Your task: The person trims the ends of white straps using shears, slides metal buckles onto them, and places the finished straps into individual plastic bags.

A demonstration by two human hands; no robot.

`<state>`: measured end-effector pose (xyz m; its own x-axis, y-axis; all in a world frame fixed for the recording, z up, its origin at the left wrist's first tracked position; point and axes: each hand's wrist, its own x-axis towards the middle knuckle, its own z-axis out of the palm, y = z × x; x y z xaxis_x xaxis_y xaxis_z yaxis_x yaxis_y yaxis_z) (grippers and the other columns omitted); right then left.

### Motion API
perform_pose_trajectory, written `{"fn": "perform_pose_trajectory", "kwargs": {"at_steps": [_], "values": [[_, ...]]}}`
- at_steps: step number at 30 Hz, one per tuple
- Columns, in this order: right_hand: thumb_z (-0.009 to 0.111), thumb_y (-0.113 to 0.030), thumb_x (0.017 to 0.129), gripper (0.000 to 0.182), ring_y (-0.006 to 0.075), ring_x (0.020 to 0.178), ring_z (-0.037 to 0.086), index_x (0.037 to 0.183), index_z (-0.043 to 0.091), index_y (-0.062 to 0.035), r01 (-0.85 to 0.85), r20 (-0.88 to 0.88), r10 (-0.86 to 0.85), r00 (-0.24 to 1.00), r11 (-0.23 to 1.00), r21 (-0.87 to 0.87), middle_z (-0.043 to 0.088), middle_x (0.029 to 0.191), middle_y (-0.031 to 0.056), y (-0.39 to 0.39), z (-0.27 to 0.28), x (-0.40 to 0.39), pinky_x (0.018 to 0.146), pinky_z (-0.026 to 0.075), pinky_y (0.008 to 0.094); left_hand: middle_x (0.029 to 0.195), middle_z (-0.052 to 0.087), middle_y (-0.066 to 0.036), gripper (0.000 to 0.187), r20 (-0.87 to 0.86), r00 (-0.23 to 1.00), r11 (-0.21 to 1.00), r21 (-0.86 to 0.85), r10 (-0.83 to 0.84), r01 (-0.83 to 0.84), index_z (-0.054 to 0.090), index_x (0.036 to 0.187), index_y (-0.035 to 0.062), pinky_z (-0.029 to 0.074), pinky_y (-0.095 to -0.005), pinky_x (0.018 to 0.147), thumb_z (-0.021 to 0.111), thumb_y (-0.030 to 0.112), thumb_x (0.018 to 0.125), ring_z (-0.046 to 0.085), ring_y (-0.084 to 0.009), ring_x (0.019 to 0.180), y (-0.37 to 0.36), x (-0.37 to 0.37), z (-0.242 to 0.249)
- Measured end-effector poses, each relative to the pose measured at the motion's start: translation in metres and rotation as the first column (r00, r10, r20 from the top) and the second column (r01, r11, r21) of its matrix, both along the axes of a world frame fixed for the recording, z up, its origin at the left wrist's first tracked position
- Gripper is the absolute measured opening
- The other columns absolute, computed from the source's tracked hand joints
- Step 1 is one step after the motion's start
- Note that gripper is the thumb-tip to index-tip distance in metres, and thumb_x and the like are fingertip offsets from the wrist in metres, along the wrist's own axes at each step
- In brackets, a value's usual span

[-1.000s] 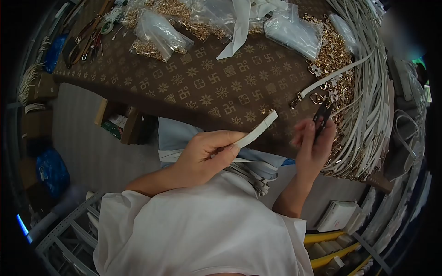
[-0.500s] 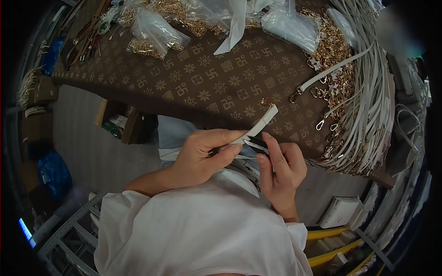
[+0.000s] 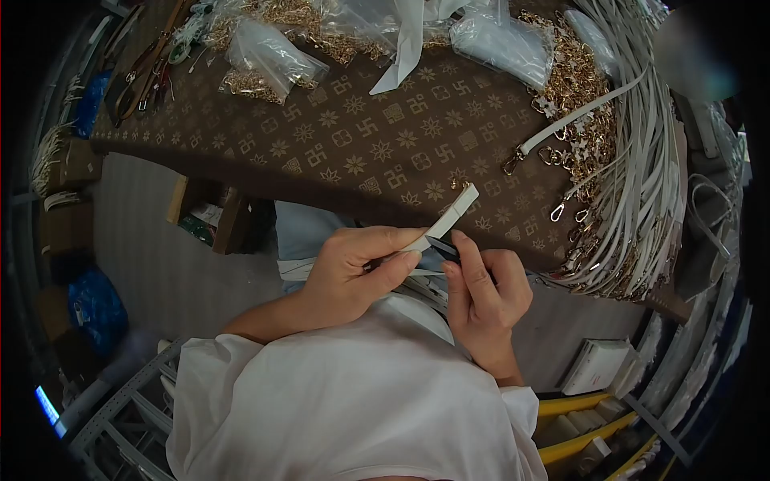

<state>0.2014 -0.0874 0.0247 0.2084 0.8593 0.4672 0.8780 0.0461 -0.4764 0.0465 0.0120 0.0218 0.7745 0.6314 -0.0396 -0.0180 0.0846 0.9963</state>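
Pinched between the thumb and forefinger of my left hand point(image 3: 357, 260) is a white strap point(image 3: 451, 215), its free end slanting up and right in front of the table edge. My right hand point(image 3: 491, 293) is closed on a small pointed tool point(image 3: 443, 248) with a dark body and a metal tip. That tip meets the lower edge of the strap right beside my left fingertips. Most of the tool's handle is hidden by my right fingers. More white straps hang over my lap below both hands.
A brown patterned cloth covers the table point(image 3: 321, 152). On its right lie a thick bundle of white straps point(image 3: 642, 184) with metal clasps and a heap of gold chains point(image 3: 585, 112). Plastic bags point(image 3: 277, 60) line the back. A cardboard box point(image 3: 228, 220) stands below, left.
The metal tip of the tool shows less and sits at a slightly different angle against the strap. Both hands keep their grip; the view has shifted a little.
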Motion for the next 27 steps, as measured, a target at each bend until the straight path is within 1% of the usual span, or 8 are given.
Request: {"fn": "perform_pose_trajectory", "kwargs": {"at_steps": [7,10,14,16,18,20,23,27], "values": [[0.071,-0.011,0.072,0.034,0.0179,0.051,0.043,0.104,0.065,-0.0028,0.049,-0.101,-0.047,0.994,0.999,0.019,0.046,0.063,0.0039,0.008,-0.007,0.02,0.045,0.036,0.0291,0.075,0.057,0.001,0.027,0.01,1.0,0.959,-0.283,-0.002,0.005,0.057,0.115,-0.0012,0.036,-0.0169,0.056,0.05,0.006,0.09,0.043,-0.0022,0.061,0.003,0.0,0.005],[0.068,-0.013,0.077,0.035,0.0213,0.059,0.047,0.109,0.061,-0.0011,0.339,-0.077,-0.343,0.936,0.939,-0.058,0.05,0.071,0.007,0.022,-0.029,0.055,0.052,0.039,0.0319,0.074,0.055,0.001,0.025,0.066,0.998,0.872,-0.487,-0.012,0.043,0.057,0.113,-0.0003,0.034,-0.0168,0.055,0.048,0.006,0.091,0.041,-0.0021,0.061,0.005,-0.005,0.0],[0.061,-0.011,0.084,0.034,0.0251,0.081,0.052,0.116,0.055,-0.0002,0.406,0.336,-0.435,0.835,0.901,0.155,0.055,0.088,0.012,0.035,-0.044,0.08,0.072,0.043,0.0339,0.078,0.054,0.001,0.021,0.174,0.985,0.83,-0.547,-0.01,0.105,0.058,0.109,0.0006,0.038,-0.0175,0.058,0.049,0.007,0.091,0.046,-0.0038,0.065,0.007,-0.006,-0.005],[0.061,-0.012,0.084,0.03,0.0271,0.083,0.055,0.112,0.057,0.0004,0.335,0.239,-0.377,0.895,0.921,0.197,0.058,0.092,0.0127,0.035,-0.032,0.063,0.075,0.045,0.0332,0.08,0.055,-0.001,0.019,0.161,0.986,0.894,-0.447,0.054,0.024,0.058,0.107,0.0001,0.04,-0.0183,0.06,0.052,0.007,0.091,0.049,-0.0048,0.068,0.004,0.0,-0.012],[0.064,-0.011,0.08,0.024,0.0266,0.083,0.056,0.101,0.061,-0.001,0.007,-0.22,-0.001,0.976,1.0,0.025,0.058,0.096,0.0124,0.027,-0.034,0.041,0.071,0.045,0.033,0.082,0.056,-0.002,0.018,0.143,0.983,0.938,-0.342,0.115,-0.06,0.058,0.105,-0.0004,0.043,-0.0191,0.063,0.054,0.007,0.09,0.052,-0.0058,0.071,0.002,0.005,-0.018],[0.063,-0.01,0.08,0.017,0.0233,0.072,0.056,0.093,0.062,0.0004,-0.422,-0.598,0.324,0.733,0.906,-0.027,0.059,0.085,0.011,0.03,-0.026,0.014,0.062,0.045,0.0306,0.084,0.058,-0.005,0.014,0.256,0.955,0.973,-0.21,0.149,-0.096,0.06,0.098,-0.0013,0.045,-0.0215,0.067,0.059,0.005,0.086,0.055,-0.0087,0.076,0.008,0.01,-0.022],[0.063,-0.01,0.081,0.014,0.0181,0.062,0.053,0.09,0.063,0.0013,-0.652,-0.929,0.071,0.364,0.732,-0.2,0.057,0.074,0.009,0.025,-0.026,0.01,0.054,0.041,0.0276,0.087,0.058,-0.008,0.011,0.33,0.937,0.982,-0.183,0.112,-0.053,0.062,0.09,-0.0013,0.045,-0.0231,0.069,0.065,0.004,0.081,0.055,-0.0106,0.076,0.018,0.001,-0.027],[0.065,-0.008,0.079,0.01,0.0103,0.052,0.043,0.085,0.065,-0.0001,-0.186,-0.598,0.117,0.793,0.981,-0.054,0.05,0.065,0.0035,0.026,-0.026,0.02,0.046,0.032,0.0242,0.09,0.057,-0.01,0.013,0.489,0.863,0.992,-0.067,0.126,-0.107,0.059,0.079,0.0005,0.046,-0.0251,0.067,0.071,0.003,0.074,0.054,-0.0121,0.072,0.041,-0.017,-0.038]]}}
